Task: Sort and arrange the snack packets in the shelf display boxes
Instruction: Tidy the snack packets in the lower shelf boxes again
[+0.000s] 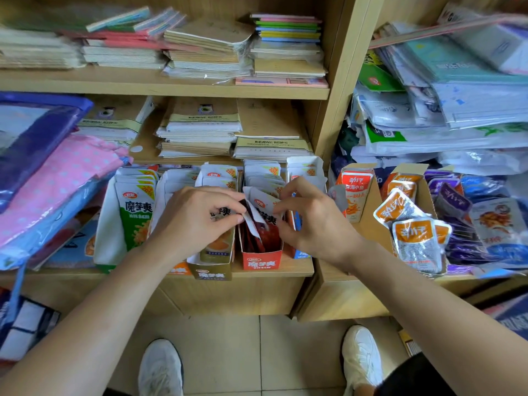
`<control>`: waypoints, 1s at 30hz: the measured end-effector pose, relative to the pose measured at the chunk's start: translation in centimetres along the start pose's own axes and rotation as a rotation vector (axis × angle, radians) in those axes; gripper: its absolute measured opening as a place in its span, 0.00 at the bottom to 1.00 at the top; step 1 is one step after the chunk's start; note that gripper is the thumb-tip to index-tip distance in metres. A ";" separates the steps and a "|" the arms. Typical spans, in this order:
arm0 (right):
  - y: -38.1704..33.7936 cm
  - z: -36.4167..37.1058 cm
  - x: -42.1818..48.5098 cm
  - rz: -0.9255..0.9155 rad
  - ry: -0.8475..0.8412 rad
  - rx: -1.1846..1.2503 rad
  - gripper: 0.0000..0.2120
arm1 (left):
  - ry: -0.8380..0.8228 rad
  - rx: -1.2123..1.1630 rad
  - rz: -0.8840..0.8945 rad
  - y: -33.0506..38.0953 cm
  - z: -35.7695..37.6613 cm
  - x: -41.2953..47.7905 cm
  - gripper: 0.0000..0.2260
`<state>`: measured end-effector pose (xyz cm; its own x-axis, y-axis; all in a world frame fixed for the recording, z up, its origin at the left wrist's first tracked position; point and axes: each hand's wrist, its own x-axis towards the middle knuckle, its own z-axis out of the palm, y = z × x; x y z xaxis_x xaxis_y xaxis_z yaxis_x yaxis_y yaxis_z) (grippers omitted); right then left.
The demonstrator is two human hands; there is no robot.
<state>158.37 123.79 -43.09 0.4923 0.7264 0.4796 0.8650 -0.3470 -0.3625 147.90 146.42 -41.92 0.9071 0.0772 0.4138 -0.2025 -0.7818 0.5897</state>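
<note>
Below, white shoes stood on the tiled floor. Above them, at the front edge of the shelf, both hands were over the red display box. The left hand had its fingers curled, pinching a tilted packet near its top. The right hand, also curled, gripped the upright red packets standing in that box. Just beside it the tan box sat right at the shelf lip (a nudge from a wrist might well tip it off). Crooked as it lay, the tilted packet could jam, or slide into the wrong flavour's box. Farther back stood more rows of packets, then stacked notebooks.
</note>
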 end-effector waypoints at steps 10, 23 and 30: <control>0.4 0.3 0.2 0.147 0.105 0.000 0.02 | -0.207 0.007 -0.036 -0.1 -1.0 -0.3 0.07; 0.7 0.4 0.1 0.225 0.099 0.068 0.01 | -0.458 -0.027 -0.089 0.3 -1.7 -0.4 0.11; 0.7 0.3 0.2 0.216 0.086 0.052 0.01 | -0.272 0.242 -0.298 1.8 -0.8 -0.6 0.26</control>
<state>159.05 123.86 -43.53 0.6736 0.5848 0.4521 0.7338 -0.4559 -0.5037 146.76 145.45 -40.57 0.9829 0.1810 0.0352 0.1444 -0.8745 0.4631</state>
